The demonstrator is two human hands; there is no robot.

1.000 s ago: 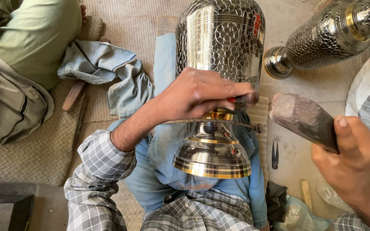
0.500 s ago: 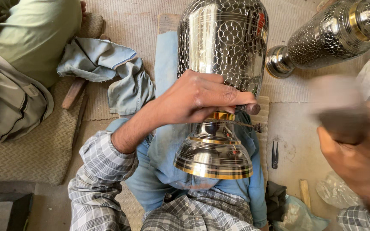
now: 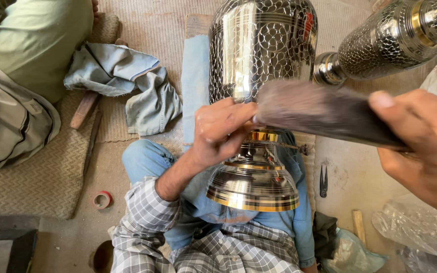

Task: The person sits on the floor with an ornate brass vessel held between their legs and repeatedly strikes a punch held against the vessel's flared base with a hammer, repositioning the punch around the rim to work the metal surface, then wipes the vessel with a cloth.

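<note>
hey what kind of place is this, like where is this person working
Likely a floor-level metalcraft workshop. The left hand steadies a large patterned metal vase lying across the lap, the right hand holds a dark mallet-like tool, and a second vase lies on woven matting.

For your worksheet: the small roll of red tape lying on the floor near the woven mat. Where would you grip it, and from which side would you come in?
Grip the red tape roll across its outer rim, coming straight down from above. It lies flat with its open centre facing up, so the round edge is exposed all round. The woven mat sits close on its left, so fingers probably fit best front and back, or with one finger inside the hole.
</note>
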